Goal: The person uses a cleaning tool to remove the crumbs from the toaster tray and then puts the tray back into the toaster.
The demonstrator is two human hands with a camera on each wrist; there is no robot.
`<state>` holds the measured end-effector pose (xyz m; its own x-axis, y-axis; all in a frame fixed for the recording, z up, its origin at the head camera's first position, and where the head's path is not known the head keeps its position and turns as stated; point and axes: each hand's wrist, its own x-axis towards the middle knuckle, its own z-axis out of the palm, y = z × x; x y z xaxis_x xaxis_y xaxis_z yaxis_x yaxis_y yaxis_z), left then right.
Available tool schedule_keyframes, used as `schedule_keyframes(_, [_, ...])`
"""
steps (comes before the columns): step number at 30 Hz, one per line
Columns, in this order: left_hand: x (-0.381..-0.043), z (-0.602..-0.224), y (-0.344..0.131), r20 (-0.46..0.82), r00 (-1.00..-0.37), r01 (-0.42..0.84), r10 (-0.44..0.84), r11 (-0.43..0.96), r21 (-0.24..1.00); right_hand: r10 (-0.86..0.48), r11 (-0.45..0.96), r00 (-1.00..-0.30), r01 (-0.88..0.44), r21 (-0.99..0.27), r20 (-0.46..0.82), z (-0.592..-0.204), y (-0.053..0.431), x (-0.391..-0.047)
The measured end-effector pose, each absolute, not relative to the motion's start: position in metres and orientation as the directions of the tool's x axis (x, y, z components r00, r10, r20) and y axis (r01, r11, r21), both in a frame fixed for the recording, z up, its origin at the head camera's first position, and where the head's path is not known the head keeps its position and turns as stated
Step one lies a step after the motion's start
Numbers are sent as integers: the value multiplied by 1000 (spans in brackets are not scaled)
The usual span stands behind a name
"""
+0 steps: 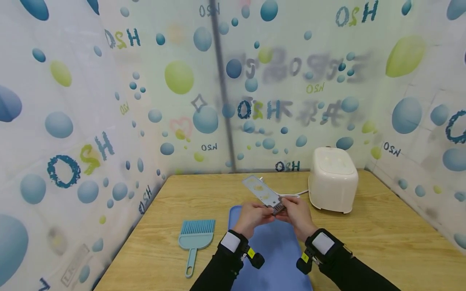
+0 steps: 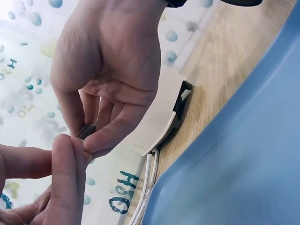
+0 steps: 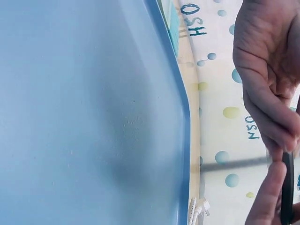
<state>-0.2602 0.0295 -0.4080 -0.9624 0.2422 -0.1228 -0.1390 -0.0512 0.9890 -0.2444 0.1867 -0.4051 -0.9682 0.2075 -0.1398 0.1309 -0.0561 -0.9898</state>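
A flat, pale crumb tray (image 1: 265,193) with yellowish patches and a dark grey slotted end is held tilted above the blue tray (image 1: 269,250). My left hand (image 1: 252,217) pinches the near end of the crumb tray from the left. On the other side, my right hand (image 1: 299,212) grips that same dark end with thumb and fingers. Both hands' fingertips meet close together there. In the right wrist view the dark end (image 3: 287,187) appears edge-on between fingers. Fingers hide most of the piece in the left wrist view.
A white toaster (image 1: 333,182) stands at the back right, its white cord (image 1: 300,193) running left behind the hands. Left of the blue tray lies a teal brush and dustpan (image 1: 196,241). Small specks (image 3: 131,122) dot the blue tray's surface. Patterned curtains (image 1: 178,76) surround the table.
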Motion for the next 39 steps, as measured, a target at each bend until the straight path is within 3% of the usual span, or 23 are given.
schedule_keyframes(19, [-240,-412,62,-73,-981,-99,180,-140,985,302,-13,-947,115,-993,-114,-410,188,-247])
schedule_keyframes(39, [-224,-411,71,-14,-972,-49,236,-143,989,349,40,-935,79,-996,-60,-410,200,-244])
